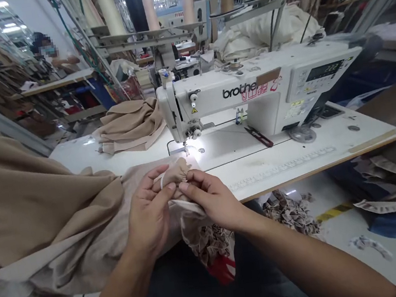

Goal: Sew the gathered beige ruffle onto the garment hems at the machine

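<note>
Both my hands meet just in front of the needle of a white sewing machine (pixel 209 97). Between thumb and fingers, my left hand (pixel 150 206) pinches a gathered piece of beige fabric (pixel 175 173), with a white strip showing by the fingers. My right hand (pixel 214 195) grips the same piece from the other side, thumb tips nearly touching. Under the lit needle area lies a light, sheer part of the cloth. Below my hands hangs a bunch of ruffled fabric strips (pixel 211 242) with a red patch beneath it.
Large folds of tan fabric (pixel 23 192) cover the left side. A folded beige stack (pixel 131 123) sits behind the needle. Thread snips (pixel 259 137) lie on the white table (pixel 294 154) under the machine arm. Thread cones (pixel 149 8) stand behind. A person (pixel 55 53) sits far left. Scraps lie on the floor.
</note>
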A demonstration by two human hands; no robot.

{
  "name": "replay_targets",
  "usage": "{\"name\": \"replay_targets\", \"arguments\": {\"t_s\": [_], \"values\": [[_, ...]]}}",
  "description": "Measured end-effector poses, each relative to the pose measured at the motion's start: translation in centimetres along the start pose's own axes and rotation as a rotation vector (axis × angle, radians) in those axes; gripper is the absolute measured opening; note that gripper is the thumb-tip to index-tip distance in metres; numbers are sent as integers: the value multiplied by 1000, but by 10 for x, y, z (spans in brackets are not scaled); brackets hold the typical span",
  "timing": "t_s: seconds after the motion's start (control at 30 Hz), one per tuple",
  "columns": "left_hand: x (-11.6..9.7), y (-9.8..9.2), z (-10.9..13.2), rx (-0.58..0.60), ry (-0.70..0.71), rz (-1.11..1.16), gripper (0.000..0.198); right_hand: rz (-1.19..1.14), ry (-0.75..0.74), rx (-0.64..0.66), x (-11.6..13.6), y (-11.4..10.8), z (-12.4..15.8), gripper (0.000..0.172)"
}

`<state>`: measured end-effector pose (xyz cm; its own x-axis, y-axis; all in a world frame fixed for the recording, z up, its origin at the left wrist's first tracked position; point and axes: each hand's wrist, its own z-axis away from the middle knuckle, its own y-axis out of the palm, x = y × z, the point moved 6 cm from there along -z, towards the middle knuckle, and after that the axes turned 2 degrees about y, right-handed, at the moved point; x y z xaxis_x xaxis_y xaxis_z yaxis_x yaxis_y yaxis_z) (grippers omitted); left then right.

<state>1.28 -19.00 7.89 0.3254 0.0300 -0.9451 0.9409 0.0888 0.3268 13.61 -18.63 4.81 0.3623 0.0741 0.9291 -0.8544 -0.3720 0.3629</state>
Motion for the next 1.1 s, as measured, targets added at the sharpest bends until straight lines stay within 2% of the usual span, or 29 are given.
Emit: {"name": "replay_targets", "arguments": {"t_s": [0.1,0.2,0.3,0.4,0.5,0.6,0.67,0.73,0.83,0.9,0.97,1.03,1.1], "values": [[3,-6,-1,56,-105,-53,56,150,-58,14,5,-5,6,23],[5,-12,-6,174,-243,-221,58,332,-53,75,15,-6,12,20],[-3,-10,-16,383,-300,-352,43,522,-15,142,30,-8,14,13],[-14,3,-29,625,-306,-483,25,624,40,258,43,-9,10,10],[-21,13,-46,727,-302,-523,23,596,100,314,47,-16,-5,13],[-17,17,-64,727,-374,-516,25,485,158,308,39,-28,-26,18],[-12,16,-78,729,-381,-590,28,383,242,315,29,-37,-40,23],[-8,11,-99,672,-316,-691,33,272,394,407,17,-43,-50,28],[0,2,-136,517,-190,-790,35,174,634,602,6,-57,-63,39],[14,-1,-154,448,-141,-840,34,201,744,691,3,-72,-73,46],[33,-2,-163,397,-96,-913,32,306,836,767,0,-87,-79,44],[50,-4,-161,339,-53,-993,30,492,810,788,-1,-101,-87,36],[63,-5,-149,312,-38,-1052,25,733,589,653,4,-111,-100,31]]}}
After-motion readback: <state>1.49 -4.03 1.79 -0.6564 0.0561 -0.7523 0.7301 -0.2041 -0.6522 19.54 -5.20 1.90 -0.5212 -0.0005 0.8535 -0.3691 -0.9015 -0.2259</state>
